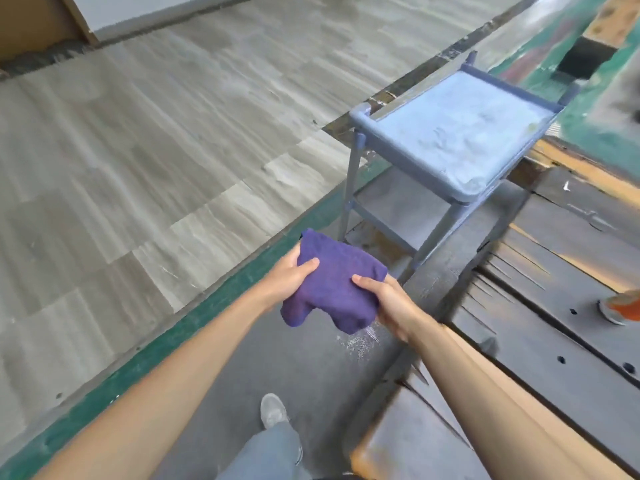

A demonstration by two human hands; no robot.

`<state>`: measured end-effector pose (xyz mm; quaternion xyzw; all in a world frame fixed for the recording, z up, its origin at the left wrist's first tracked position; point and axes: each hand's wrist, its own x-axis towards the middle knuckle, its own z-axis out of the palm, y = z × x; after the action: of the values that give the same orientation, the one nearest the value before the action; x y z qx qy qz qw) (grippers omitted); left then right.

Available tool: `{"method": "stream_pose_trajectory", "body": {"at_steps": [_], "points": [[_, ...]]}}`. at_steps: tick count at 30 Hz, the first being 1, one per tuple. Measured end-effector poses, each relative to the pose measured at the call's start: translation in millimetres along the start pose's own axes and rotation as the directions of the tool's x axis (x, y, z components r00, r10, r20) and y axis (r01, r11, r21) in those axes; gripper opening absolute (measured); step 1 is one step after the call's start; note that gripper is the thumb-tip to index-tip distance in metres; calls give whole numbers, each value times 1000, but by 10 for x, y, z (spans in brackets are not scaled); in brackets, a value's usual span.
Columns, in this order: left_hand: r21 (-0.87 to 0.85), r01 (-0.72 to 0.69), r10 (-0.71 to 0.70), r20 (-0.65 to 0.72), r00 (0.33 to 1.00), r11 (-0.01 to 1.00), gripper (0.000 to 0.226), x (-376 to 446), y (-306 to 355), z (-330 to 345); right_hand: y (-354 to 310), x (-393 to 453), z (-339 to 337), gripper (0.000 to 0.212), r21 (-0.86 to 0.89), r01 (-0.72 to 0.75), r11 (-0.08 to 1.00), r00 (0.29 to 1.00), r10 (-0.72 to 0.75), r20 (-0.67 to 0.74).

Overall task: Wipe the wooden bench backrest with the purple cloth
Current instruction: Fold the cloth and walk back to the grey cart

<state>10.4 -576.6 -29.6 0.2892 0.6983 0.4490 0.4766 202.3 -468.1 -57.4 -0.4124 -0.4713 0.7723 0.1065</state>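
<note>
Here, both hands held the purple cloth (332, 285) in the air above the grey floor, just left of the wooden bench (540, 341). The left hand (289, 277) pinched its left edge, thumb on top; the right hand (386, 299) gripped its right edge the same way. The cloth was bunched, two lobes hanging below. It touched no part of the bench. A blue trolley (457, 133) stood beyond. To do the step well, the cloth would probably be best folded into a flat pad before being pressed along the backrest, so no loose corner drags.
</note>
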Motion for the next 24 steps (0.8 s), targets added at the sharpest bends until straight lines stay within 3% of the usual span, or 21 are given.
{"method": "stream_pose_trajectory", "body": {"at_steps": [11, 17, 21, 24], "points": [[56, -107, 100, 121, 988, 993, 48, 1489, 655, -1012, -846, 1288, 586, 31, 144, 114, 983, 977, -84, -197], [22, -90, 85, 164, 983, 996, 46, 2241, 850, -1443, -1148, 2006, 779, 35, 177, 164, 970, 971, -127, -203], [23, -138, 133, 131, 982, 990, 43, 3042, 1238, -1865, -1644, 2755, 909, 33, 232, 197, 953, 974, -162, -161], [48, -145, 139, 117, 983, 988, 35, 3698, 1694, -2144, -2123, 3365, 989, 32, 264, 209, 942, 966, -157, -205]]}}
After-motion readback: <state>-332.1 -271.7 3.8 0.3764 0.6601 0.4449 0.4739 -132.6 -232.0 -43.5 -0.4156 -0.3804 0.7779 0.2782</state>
